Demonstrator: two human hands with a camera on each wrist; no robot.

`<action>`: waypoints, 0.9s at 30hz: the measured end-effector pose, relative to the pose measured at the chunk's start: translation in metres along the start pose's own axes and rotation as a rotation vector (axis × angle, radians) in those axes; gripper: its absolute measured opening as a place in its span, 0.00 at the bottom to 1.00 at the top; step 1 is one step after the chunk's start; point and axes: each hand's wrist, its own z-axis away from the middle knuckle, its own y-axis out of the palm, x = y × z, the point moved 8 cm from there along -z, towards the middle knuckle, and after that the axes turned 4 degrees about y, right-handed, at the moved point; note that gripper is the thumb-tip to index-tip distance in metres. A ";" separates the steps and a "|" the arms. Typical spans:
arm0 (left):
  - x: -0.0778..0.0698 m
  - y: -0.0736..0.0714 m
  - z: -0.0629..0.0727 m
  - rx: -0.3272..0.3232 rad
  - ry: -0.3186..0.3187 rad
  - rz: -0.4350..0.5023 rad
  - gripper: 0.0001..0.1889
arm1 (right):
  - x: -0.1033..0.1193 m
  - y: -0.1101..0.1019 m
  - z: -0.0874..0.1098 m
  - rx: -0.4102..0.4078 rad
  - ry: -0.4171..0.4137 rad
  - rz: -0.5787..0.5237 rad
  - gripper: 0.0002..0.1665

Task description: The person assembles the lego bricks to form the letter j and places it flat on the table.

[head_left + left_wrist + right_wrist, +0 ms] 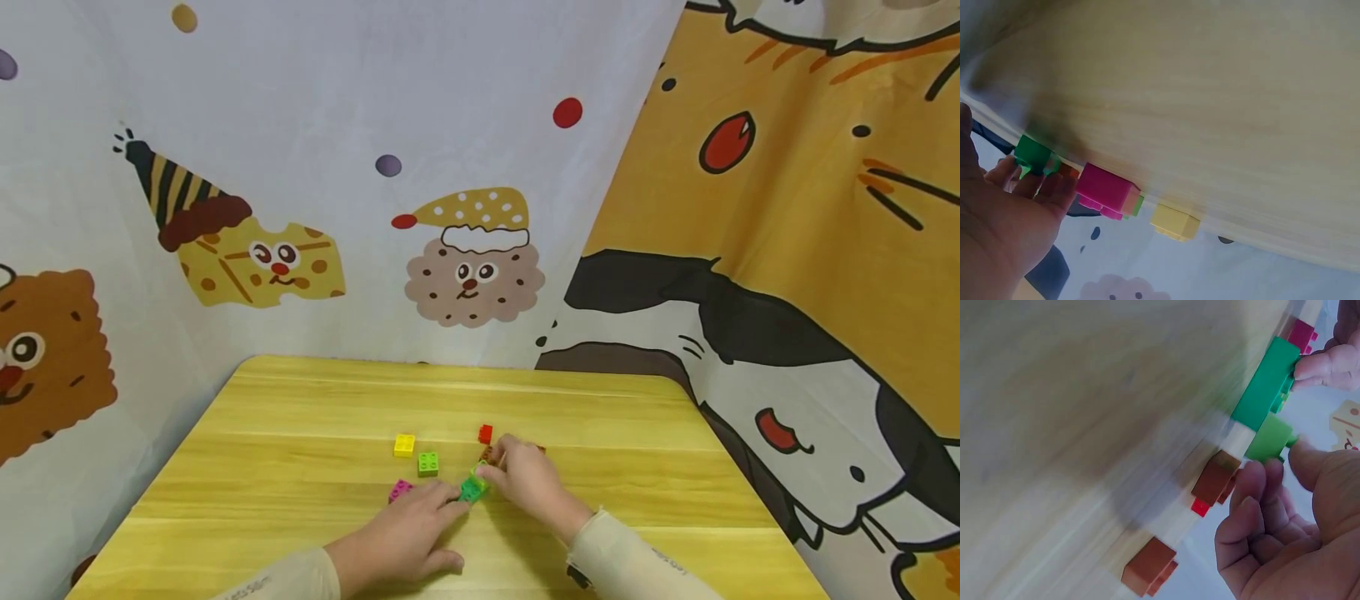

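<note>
the right hand pinches a light green block just beside a dark green block on the bench; the left hand, fingers extended, thumb spread wide, touches the dark green block. a pink block lies near the left hand.

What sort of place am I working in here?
Probably a child's play corner, perhaps a staged one: bright toy blocks lie on a wood-grain table, with a cartoon-printed backdrop behind it.
</note>
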 end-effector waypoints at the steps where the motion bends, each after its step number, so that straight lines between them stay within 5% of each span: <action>1: -0.001 0.001 0.000 0.003 0.005 0.006 0.40 | 0.002 0.000 0.000 -0.004 -0.010 0.007 0.18; 15: -0.002 -0.004 -0.001 -0.039 0.027 -0.012 0.34 | 0.008 0.006 0.001 0.020 -0.055 -0.024 0.14; 27: -0.003 -0.003 -0.001 0.006 0.040 -0.015 0.32 | 0.007 0.014 0.000 0.066 -0.018 -0.034 0.19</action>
